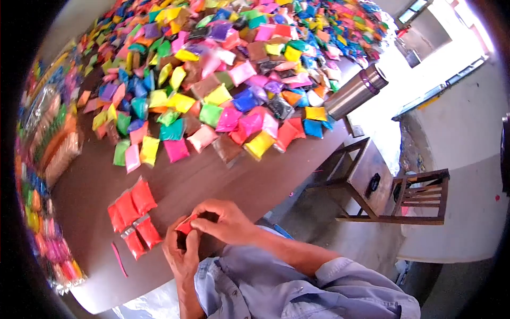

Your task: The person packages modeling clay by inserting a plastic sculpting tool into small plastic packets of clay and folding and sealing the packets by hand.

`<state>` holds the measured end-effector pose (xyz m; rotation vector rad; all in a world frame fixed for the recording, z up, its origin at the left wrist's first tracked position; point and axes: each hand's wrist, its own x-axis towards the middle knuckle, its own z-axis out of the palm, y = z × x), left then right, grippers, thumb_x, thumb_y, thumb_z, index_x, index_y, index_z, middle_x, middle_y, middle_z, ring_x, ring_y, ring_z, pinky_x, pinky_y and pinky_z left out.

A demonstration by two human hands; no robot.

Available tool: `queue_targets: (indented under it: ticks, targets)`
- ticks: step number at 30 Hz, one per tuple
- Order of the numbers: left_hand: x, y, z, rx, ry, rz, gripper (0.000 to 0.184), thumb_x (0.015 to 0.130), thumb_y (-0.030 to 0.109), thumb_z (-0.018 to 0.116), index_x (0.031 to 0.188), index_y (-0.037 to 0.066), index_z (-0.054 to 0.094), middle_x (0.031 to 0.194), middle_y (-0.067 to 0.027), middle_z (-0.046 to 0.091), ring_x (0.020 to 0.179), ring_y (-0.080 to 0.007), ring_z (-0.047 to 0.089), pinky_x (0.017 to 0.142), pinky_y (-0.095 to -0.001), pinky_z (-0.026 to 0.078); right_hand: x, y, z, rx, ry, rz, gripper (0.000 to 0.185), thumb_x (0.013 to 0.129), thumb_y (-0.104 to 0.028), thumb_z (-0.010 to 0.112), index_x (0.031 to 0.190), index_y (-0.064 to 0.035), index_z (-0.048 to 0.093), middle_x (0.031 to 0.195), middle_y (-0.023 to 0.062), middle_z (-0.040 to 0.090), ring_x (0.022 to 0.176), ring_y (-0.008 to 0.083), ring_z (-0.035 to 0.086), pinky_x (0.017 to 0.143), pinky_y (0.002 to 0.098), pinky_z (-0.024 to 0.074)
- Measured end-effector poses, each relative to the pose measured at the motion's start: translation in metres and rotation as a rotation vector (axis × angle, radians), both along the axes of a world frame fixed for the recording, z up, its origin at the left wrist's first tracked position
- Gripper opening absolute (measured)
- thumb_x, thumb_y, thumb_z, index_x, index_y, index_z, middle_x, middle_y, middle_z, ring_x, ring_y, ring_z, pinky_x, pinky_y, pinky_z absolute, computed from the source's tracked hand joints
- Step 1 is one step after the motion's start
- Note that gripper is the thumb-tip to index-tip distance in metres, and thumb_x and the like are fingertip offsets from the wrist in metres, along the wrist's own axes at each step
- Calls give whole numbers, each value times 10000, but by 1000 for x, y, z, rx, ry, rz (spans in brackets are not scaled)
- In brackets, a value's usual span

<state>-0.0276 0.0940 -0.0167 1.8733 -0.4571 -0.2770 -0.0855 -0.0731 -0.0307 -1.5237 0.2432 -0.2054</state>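
Both my hands meet over the near edge of the brown table (180, 175). Between them is a small red packet (185, 226), partly covered by my fingers. My left hand (181, 249) grips it from the near left side, fingers curled. The thumb and fingers of my right hand (226, 220) pinch its right side. To the left of my hands, several flat red packets (127, 207) with clear ends lie side by side in two rows. A thin pink-red strip (119, 259) lies on the table nearer to me.
A large heap of small colourful packets (234, 95) covers the far part of the table. Clear bags of packets (56, 143) line the left edge. A steel flask (357, 91) stands at the right edge. Beyond it on the floor is a wooden chair (372, 181).
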Motion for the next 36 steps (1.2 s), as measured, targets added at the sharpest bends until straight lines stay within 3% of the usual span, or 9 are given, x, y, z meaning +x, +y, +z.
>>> queue_targets:
  ticks: [3, 6, 11, 16, 21, 25, 28, 32, 36]
  targets:
    - [-1, -2, -9, -93, 0, 49, 446, 1054, 364, 636, 1192, -54, 706, 989, -143, 742, 904, -206, 682, 832, -346, 555, 1, 1, -1, -15, 48, 25, 142, 968, -116, 752, 1044, -2, 715, 953, 68, 721, 914, 134, 686, 795, 316, 544]
    - [3, 2, -16, 2, 89, 62, 450, 1093, 376, 580, 1161, -47, 716, 984, -142, 743, 897, -215, 680, 828, -356, 552, 1, 3, 0, -147, -62, -25, 189, 987, -187, 734, 1051, -12, 704, 943, 106, 705, 854, 214, 693, 754, 354, 544]
    - [3, -7, -18, -26, -80, 107, 309, 1128, 208, 523, 1071, -29, 712, 949, -134, 753, 848, -208, 686, 788, -369, 549, 5, 8, 10, -318, -40, -51, 241, 1026, -270, 680, 1055, -31, 700, 950, 135, 701, 856, 297, 704, 734, 399, 555]
    - [2, -9, -24, 46, -132, 157, 318, 1116, 239, 541, 1041, -30, 693, 945, -139, 744, 841, -223, 680, 775, -381, 543, 16, 23, -8, -407, -189, -162, 202, 1030, -245, 638, 1023, -48, 684, 939, 168, 691, 857, 394, 689, 722, 459, 551]
    - [4, -25, -14, -53, -77, 195, 367, 1076, 307, 593, 997, -44, 665, 841, -100, 662, 817, -180, 607, 721, -342, 500, 18, 21, -14, -330, -133, -253, 166, 1041, -169, 635, 1002, -23, 703, 895, 171, 680, 827, 371, 696, 698, 436, 545]
    - [11, -29, -11, 36, -91, 101, 329, 1067, 229, 578, 932, -53, 679, 736, -121, 641, 690, -159, 587, 628, -354, 488, 19, 22, -8, -350, -111, -334, 135, 1031, -131, 624, 995, -18, 688, 904, 181, 680, 832, 393, 692, 703, 447, 544]
    - [12, -21, -19, 109, -102, 100, 319, 1068, 206, 567, 951, -67, 684, 776, -222, 668, 685, -229, 638, 654, -416, 520, 20, 23, -6, -395, -150, -330, 154, 1040, -153, 595, 984, -30, 670, 938, 169, 693, 855, 398, 689, 722, 460, 551]
    - [12, -19, -20, 137, -151, 89, 280, 1062, 177, 555, 965, -47, 693, 828, -257, 689, 748, -427, 697, 665, -478, 529, 19, 23, -3, -429, -151, -269, 155, 1047, -178, 595, 1005, -46, 664, 942, 164, 696, 838, 400, 695, 699, 465, 560]
    - [13, -23, -8, 40, -106, 65, 256, 1053, 165, 583, 948, -39, 696, 784, -244, 680, 687, -371, 694, 638, -452, 524, 20, 25, -9, -454, -133, -308, 166, 1061, -209, 607, 1021, -56, 657, 909, 178, 709, 799, 418, 703, 670, 476, 562]
